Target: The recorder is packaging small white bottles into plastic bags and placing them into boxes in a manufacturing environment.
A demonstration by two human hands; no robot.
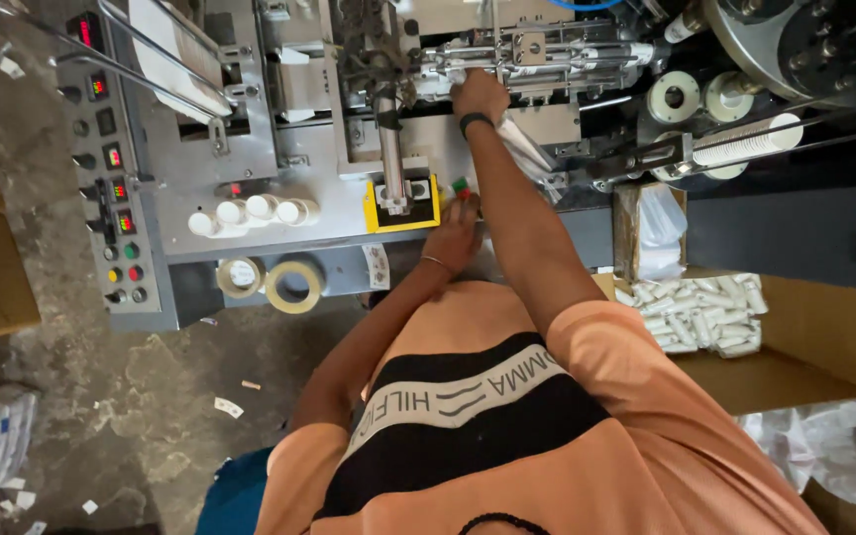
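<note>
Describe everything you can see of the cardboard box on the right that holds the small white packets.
The box is plain brown cardboard, open at the top, standing beside the grey machine on the person's right. Its walls look smooth and stiff. A heap of small white packets lies in the corner nearest the machine, leaving most of the bare brown floor showing. The person's orange sleeve covers its near corner. A white plastic bag sits just above it. Neither hand touches it.

white packets (pixel 700 315) in cardboard box (pixel 804 342)
</note>
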